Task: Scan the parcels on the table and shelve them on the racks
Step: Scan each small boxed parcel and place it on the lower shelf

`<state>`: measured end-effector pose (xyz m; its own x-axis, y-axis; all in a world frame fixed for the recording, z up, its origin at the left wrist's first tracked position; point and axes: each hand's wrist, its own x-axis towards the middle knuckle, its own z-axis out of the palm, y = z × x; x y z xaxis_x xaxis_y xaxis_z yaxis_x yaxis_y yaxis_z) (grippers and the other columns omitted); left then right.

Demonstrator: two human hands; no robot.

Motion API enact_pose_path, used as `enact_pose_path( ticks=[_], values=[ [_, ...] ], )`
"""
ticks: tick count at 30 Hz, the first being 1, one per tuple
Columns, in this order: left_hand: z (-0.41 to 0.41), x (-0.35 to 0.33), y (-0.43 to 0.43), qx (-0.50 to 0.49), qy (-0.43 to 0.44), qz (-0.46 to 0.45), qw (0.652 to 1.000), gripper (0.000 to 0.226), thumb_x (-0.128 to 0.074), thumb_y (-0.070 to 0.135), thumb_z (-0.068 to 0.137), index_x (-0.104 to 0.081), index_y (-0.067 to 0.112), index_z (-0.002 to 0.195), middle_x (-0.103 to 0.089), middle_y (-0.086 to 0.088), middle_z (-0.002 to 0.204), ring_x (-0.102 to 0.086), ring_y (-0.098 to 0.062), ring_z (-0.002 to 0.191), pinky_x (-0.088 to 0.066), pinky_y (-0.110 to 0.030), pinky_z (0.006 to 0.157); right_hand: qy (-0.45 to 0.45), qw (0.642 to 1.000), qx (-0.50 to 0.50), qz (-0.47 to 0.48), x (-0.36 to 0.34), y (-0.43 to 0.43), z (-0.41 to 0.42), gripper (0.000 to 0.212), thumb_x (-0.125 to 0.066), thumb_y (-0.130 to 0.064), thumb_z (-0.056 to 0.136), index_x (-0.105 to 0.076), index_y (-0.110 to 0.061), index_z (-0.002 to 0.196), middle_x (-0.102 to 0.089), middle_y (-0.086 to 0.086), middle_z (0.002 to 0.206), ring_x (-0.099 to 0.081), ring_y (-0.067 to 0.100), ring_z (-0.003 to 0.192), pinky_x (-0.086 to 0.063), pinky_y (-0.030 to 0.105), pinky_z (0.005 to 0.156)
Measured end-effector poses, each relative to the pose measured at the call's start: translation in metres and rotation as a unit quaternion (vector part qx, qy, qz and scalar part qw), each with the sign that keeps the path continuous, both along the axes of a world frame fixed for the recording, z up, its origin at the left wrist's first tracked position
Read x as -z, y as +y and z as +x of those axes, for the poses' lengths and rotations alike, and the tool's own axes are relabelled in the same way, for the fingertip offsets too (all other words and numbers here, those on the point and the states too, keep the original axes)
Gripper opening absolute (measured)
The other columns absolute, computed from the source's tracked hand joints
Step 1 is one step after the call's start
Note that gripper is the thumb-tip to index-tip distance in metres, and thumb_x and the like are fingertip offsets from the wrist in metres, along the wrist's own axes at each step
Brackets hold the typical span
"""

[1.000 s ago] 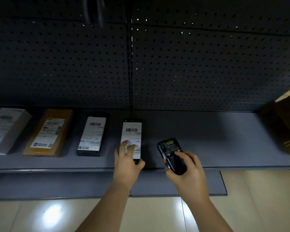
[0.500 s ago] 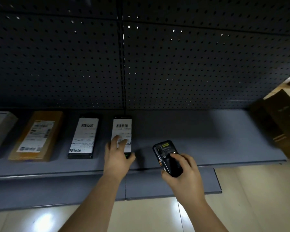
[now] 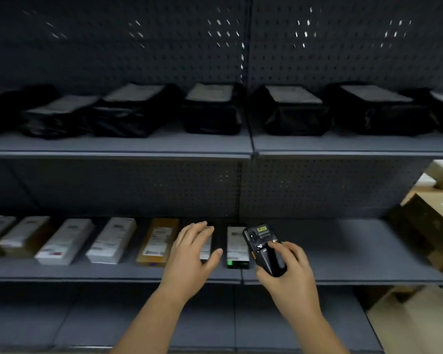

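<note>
Left hand (image 3: 192, 254): spread, empty. Right hand (image 3: 289, 273): gripping scanner (image 3: 264, 247). Parcel (image 3: 237, 247) between hands: square flush with row.

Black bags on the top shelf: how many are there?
5 whole black plastic-wrapped parcels in a row on the upper grey shelf; cut-off ones at both edges may add more.

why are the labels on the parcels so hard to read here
Head view: the light is dim and the whole picture is motion-blurred, so the label on the black parcel beside the scanner is smeared to grey. Also in the head view, the bright holes in the pegboard stretch into short streaks.
</note>
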<state>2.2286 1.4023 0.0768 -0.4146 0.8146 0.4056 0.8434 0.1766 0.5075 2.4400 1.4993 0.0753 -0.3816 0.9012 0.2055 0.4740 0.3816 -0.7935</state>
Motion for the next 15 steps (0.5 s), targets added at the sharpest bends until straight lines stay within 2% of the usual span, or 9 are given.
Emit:
enact_pose_path(
  ticks=[6,7,10,13,15],
  values=[
    [-0.054,-0.062,-0.158,-0.032,0.037,0.068,0.996,0.056,-0.052,0.055,0.089,-0.055,0.024,0.136,-0.038,0.02,0.14,-0.021,0.006,0.132,-0.026,-0.027,0.111,0.062,0.994,-0.047,0.075,-0.068,-0.138,-0.071,0.054,-0.082,-0.035,0.07,-0.062,-0.038,0.12,-0.044,-0.02,0.128,-0.052,0.003,0.108,-0.05,0.027,0.085],
    [-0.065,-0.073,-0.186,-0.041,0.037,0.073,0.996,0.054,-0.057,0.051,0.09,-0.054,0.024,0.136,-0.037,0.021,0.14,-0.022,0.006,0.133,-0.027,-0.028,0.112,0.069,0.993,-0.06,0.078,-0.079,-0.161,-0.085,0.054,-0.081,-0.035,0.07,-0.062,-0.039,0.12,-0.043,-0.02,0.129,-0.051,0.004,0.11,-0.049,0.026,0.087],
    [-0.103,-0.104,-0.262,-0.078,0.059,0.092,0.991,0.053,-0.061,0.045,0.089,-0.054,0.023,0.137,-0.042,0.014,0.142,-0.032,-0.004,0.135,-0.032,-0.031,0.112,0.082,0.988,-0.099,0.09,-0.111,-0.227,-0.13,0.054,-0.081,-0.033,0.072,-0.061,-0.038,0.121,-0.042,-0.02,0.129,-0.047,0.001,0.11,-0.038,0.011,0.082],
    [-0.147,-0.127,-0.327,-0.125,0.064,0.101,0.985,0.053,-0.063,0.043,0.09,-0.052,0.023,0.138,-0.04,0.014,0.143,-0.031,-0.005,0.136,-0.03,-0.031,0.113,0.096,0.982,-0.139,0.088,-0.133,-0.28,-0.184,0.054,-0.081,-0.033,0.072,-0.06,-0.039,0.122,-0.041,-0.02,0.128,-0.047,0.001,0.109,-0.035,0.01,0.08],
    [-0.179,-0.135,-0.365,-0.15,0.071,0.107,0.98,0.054,-0.063,0.043,0.09,-0.051,0.023,0.139,-0.039,0.013,0.145,-0.03,-0.006,0.138,-0.03,-0.032,0.113,0.098,0.976,-0.169,0.093,-0.139,-0.311,-0.225,0.054,-0.081,-0.035,0.072,-0.06,-0.039,0.122,-0.041,-0.02,0.128,-0.048,0.001,0.109,-0.039,0.014,0.084]
  ],
)
